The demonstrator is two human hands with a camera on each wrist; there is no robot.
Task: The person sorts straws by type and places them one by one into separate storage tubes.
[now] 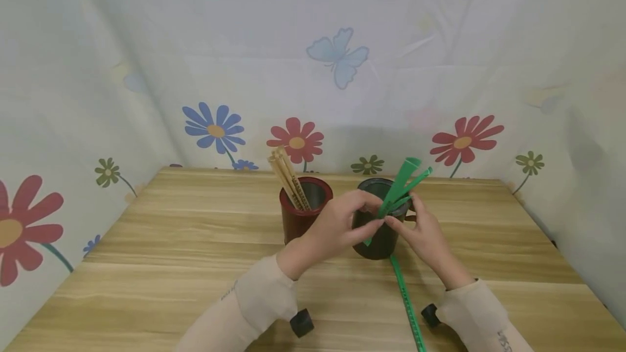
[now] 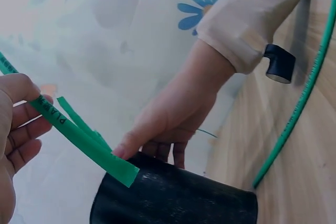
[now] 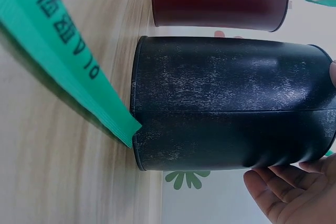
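A black cylindrical leather-look holder (image 1: 375,240) stands upright on the table. Several narrow green wrappers (image 1: 398,183) rise at its mouth. My left hand (image 1: 337,219) pinches one printed green wrapper (image 2: 79,139) between thumb and fingers; its lower end hangs outside the holder's wall. Around the holder's right side, my right hand (image 1: 427,235) grips near the rim, thumb in front and touching the green wrapper, fingers (image 3: 278,184) behind. Another long green wrapper (image 1: 407,303) lies on the table by the holder's base. The holder's inside is mostly hidden by my hands.
A dark red holder (image 1: 295,227) stands just left of the black one, with several brown printed slim packets (image 1: 288,178) leaning inside. The wood-grain table (image 1: 161,243) meets a floral cloth backdrop (image 1: 244,58) behind. Small black pieces (image 1: 301,323) hang at both cuffs.
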